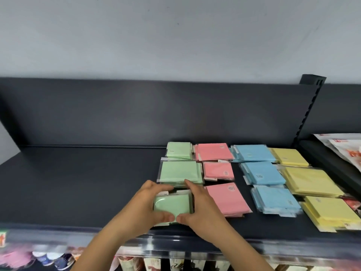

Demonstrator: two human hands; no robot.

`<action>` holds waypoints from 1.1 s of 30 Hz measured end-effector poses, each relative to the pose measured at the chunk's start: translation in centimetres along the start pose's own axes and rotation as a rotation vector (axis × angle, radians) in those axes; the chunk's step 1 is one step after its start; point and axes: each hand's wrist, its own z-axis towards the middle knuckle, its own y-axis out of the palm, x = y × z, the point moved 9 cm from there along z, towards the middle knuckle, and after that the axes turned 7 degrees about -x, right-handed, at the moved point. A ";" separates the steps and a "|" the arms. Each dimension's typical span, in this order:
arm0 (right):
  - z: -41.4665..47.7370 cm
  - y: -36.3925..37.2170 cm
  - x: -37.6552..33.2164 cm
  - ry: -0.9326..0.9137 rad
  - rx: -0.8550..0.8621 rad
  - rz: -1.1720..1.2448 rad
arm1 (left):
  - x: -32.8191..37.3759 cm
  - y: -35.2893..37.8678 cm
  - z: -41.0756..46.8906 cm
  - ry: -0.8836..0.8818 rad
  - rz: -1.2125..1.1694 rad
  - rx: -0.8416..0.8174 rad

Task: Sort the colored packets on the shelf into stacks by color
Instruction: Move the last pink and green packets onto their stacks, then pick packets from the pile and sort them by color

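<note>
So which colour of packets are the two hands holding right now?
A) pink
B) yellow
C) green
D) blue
C: the left hand and right hand grip the green packets from either side at the front of the shelf, while the pink stacks, blue stacks and yellow stacks lie further right.

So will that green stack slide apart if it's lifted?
Possibly: the green packets have shiny plastic wrapping, so they likely slip on each other. They look thin and flat, probably light and a bit bendy. The left hand and right hand gripping both sides should help.
</note>
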 end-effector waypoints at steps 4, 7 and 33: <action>-0.2 0.1 -0.5 -0.017 0.123 0.140 | 0.2 -1.0 -0.8 0.087 -0.153 0.251; -0.5 0.4 -0.9 -0.054 0.182 0.173 | -0.6 -0.6 -0.9 0.055 -0.233 0.295; 0.7 1.3 0.0 -0.013 0.043 0.097 | -2.0 1.3 0.6 -0.045 -0.240 0.108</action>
